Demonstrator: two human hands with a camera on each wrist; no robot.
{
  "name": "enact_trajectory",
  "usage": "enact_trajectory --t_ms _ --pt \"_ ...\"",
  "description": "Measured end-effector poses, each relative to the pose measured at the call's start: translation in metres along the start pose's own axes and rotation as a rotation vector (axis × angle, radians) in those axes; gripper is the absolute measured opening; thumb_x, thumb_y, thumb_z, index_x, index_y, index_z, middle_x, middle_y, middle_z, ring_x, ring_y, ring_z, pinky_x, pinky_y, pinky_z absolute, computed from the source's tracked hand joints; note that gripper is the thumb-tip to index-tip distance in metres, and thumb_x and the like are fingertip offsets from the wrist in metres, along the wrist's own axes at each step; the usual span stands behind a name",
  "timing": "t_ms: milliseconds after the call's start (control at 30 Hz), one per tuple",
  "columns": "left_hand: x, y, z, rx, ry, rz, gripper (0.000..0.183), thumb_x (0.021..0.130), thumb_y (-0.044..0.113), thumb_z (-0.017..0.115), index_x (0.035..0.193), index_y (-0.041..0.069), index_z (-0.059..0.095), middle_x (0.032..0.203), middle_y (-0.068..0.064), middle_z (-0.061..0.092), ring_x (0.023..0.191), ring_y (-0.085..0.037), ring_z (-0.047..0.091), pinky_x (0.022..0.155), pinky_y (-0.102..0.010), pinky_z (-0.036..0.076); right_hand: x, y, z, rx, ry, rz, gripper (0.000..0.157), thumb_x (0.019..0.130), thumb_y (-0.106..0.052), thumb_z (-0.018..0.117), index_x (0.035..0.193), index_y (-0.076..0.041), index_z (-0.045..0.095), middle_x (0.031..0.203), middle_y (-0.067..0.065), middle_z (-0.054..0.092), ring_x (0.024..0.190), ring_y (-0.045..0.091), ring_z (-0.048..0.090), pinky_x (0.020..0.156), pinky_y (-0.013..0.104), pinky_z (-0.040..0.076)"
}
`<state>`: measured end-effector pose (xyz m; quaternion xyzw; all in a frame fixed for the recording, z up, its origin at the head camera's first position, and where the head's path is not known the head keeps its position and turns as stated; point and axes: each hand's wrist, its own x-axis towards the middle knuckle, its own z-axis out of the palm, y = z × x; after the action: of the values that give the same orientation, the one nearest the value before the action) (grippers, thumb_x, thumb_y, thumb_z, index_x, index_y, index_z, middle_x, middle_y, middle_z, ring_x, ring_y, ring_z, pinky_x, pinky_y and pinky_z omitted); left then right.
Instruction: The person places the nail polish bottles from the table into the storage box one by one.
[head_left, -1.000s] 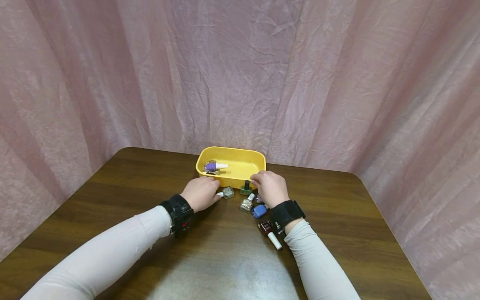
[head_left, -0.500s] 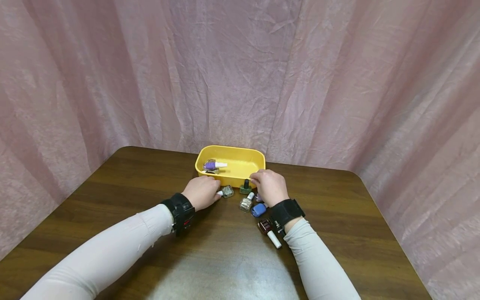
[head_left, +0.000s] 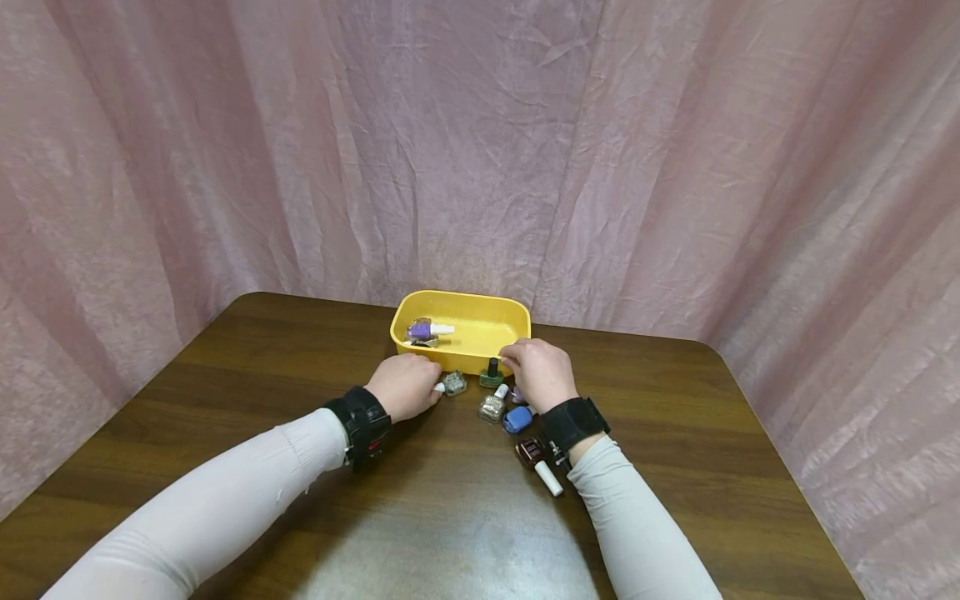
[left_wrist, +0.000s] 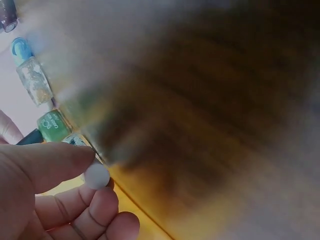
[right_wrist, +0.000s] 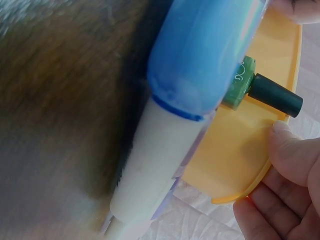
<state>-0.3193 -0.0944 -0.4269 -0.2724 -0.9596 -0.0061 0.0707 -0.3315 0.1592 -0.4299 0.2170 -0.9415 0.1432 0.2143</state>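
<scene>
My left hand (head_left: 405, 387) pinches the white cap (left_wrist: 96, 175) of a glitter nail polish bottle (head_left: 454, 382), which lies at the front wall of a yellow bin (head_left: 465, 362). In the left wrist view, thumb and fingers close round that cap. My right hand (head_left: 542, 374) grips the bin's front rim near its right corner. The right wrist view shows the thumb on one side of the rim and the fingers on the other. Between the hands stands a green nail polish bottle (head_left: 491, 378) with a black cap (right_wrist: 275, 95), upright against the bin.
A silver glitter bottle (head_left: 492, 407), a blue bottle (head_left: 517, 419) and a dark red bottle (head_left: 529, 451) lie on the wooden table (head_left: 420, 500) near my right wrist. A purple bottle (head_left: 420, 332) lies inside the bin's left end. Behind hangs a pink curtain (head_left: 480, 167).
</scene>
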Motion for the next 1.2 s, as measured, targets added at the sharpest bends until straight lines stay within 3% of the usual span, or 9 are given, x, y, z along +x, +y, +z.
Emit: enact_trajectory --t_ms 333,667,933,1200 --pt "-0.005 -0.001 0.001 0.007 0.024 0.059 0.023 0.099 0.024 0.083 0.091 0.006 0.072 0.084 -0.008 0.072 0.082 -0.03 0.072 0.081 -0.048 0.06 -0.001 -0.001 -0.002 0.004 -0.01 0.003 0.01 0.101 -0.017 0.081 0.109 -0.015 0.087 0.1 0.002 0.08 0.092 0.024 0.076 0.079 0.046 0.062" --pt "-0.017 0.001 -0.008 -0.004 0.085 0.088 0.025 0.098 0.023 0.084 0.087 0.007 0.068 0.078 -0.005 0.067 0.077 -0.029 0.069 0.077 -0.049 0.059 -0.001 -0.002 -0.003 0.011 -0.006 0.007 0.009 0.101 -0.016 0.081 0.108 -0.014 0.087 0.099 0.002 0.08 0.091 0.024 0.076 0.079 0.047 0.061" --pt "-0.024 0.004 -0.028 -0.033 0.128 0.105 0.025 0.097 0.022 0.086 0.085 0.009 0.067 0.073 0.001 0.059 0.068 -0.021 0.057 0.069 -0.043 0.054 -0.001 -0.002 -0.003 0.006 -0.002 0.001 0.01 0.101 -0.016 0.081 0.108 -0.014 0.087 0.1 0.003 0.081 0.092 0.025 0.076 0.079 0.047 0.062" --pt "-0.019 0.004 -0.044 -0.034 0.178 0.089 0.024 0.096 0.022 0.086 0.088 0.008 0.069 0.073 0.001 0.058 0.067 -0.02 0.053 0.065 -0.039 0.051 -0.001 -0.003 -0.003 0.005 0.003 0.002 0.008 0.1 -0.016 0.082 0.107 -0.014 0.087 0.098 0.002 0.08 0.09 0.024 0.075 0.077 0.047 0.062"
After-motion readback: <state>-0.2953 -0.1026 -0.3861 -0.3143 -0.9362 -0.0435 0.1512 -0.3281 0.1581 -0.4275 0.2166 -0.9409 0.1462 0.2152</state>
